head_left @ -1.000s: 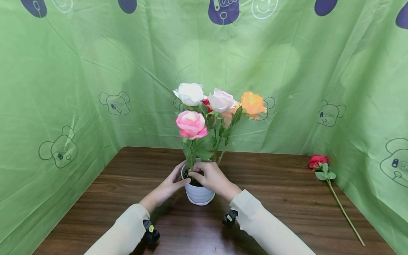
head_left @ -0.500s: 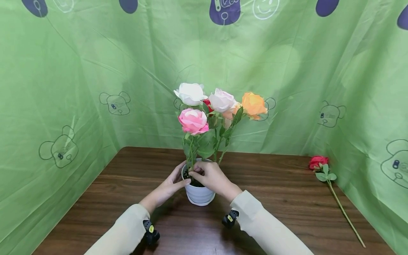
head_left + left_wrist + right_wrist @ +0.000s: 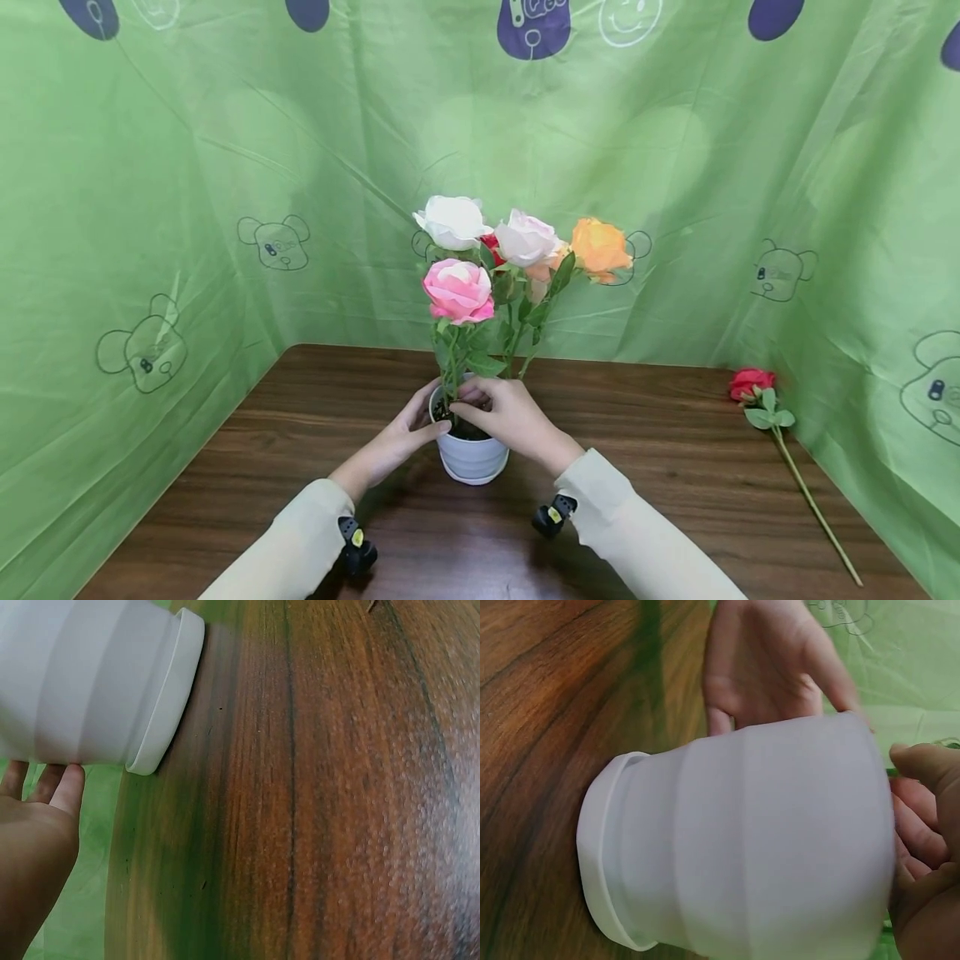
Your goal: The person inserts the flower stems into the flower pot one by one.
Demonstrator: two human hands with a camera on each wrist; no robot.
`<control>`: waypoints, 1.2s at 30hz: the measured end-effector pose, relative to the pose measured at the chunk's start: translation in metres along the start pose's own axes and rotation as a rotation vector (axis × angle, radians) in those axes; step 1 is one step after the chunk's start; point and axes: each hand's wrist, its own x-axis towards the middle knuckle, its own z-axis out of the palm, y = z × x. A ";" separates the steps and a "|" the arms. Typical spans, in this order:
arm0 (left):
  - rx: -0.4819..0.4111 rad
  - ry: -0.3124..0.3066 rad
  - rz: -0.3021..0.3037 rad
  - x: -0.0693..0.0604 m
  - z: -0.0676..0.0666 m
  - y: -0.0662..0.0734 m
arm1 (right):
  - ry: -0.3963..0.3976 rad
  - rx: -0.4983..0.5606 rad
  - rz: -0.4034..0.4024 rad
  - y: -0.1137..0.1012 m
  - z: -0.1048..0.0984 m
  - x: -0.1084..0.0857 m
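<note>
A white ribbed flower pot point(image 3: 472, 458) with dark soil stands upright on the table. My left hand point(image 3: 397, 433) holds it from the left, thumb at the rim and fingers along the side; its fingers point(image 3: 69, 791) show under the pot wall in the left wrist view. A pink rose point(image 3: 459, 292) rises from the pot's left side. Over the rim, my right hand point(image 3: 517, 421) is at that rose's stem base, its thumb point(image 3: 922, 761) apart from the other fingers. White point(image 3: 453, 222), pale pink point(image 3: 527, 238) and orange point(image 3: 601, 248) roses stand behind.
A single red rose point(image 3: 752, 385) with a long stem lies at the table's right side. Part of another red bloom point(image 3: 491, 248) and a peach one point(image 3: 546, 265) show among the potted roses. Green curtain cloth point(image 3: 360, 167) surrounds the wooden table point(image 3: 637, 433).
The pink rose has tipped a little right and risen, then dropped slightly. My right hand has shifted slightly right, and the gap between its thumb and fingers has widened. The left hand keeps its place.
</note>
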 end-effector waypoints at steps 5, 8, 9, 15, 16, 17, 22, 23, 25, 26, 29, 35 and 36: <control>0.007 0.005 -0.003 0.001 0.001 0.000 | 0.004 0.015 0.030 -0.001 -0.011 -0.007; 0.010 0.005 0.000 0.001 0.001 0.000 | 0.009 0.022 0.044 0.000 -0.017 -0.012; 0.012 0.005 0.001 0.001 0.001 0.000 | 0.012 0.022 0.046 0.000 -0.019 -0.014; 0.019 0.007 0.006 0.001 0.001 -0.001 | 0.015 0.003 0.022 0.004 -0.026 -0.023; 0.022 0.010 0.006 0.001 0.001 -0.002 | 0.015 0.003 0.018 0.004 -0.027 -0.024; 0.024 0.012 0.007 0.001 0.001 -0.003 | 0.015 0.002 0.018 0.005 -0.028 -0.026; 0.032 0.020 0.008 0.001 0.001 -0.002 | 0.020 -0.002 0.017 0.006 -0.033 -0.034; 0.032 0.022 0.008 0.001 0.001 -0.002 | 0.020 -0.004 0.019 0.007 -0.035 -0.036; 0.034 0.026 0.006 0.000 0.001 -0.001 | 0.020 -0.004 0.025 0.008 -0.037 -0.039; 0.037 0.027 0.005 0.000 0.001 -0.001 | 0.021 -0.005 0.025 0.008 -0.039 -0.040; 0.040 0.028 0.000 -0.001 0.002 0.001 | 0.028 -0.005 0.021 0.011 -0.042 -0.044; 0.038 0.029 0.000 -0.001 0.002 0.002 | 0.036 -0.011 -0.003 0.016 -0.053 -0.052; 0.039 0.030 0.000 -0.001 0.001 0.001 | 0.037 -0.016 -0.003 0.018 -0.055 -0.054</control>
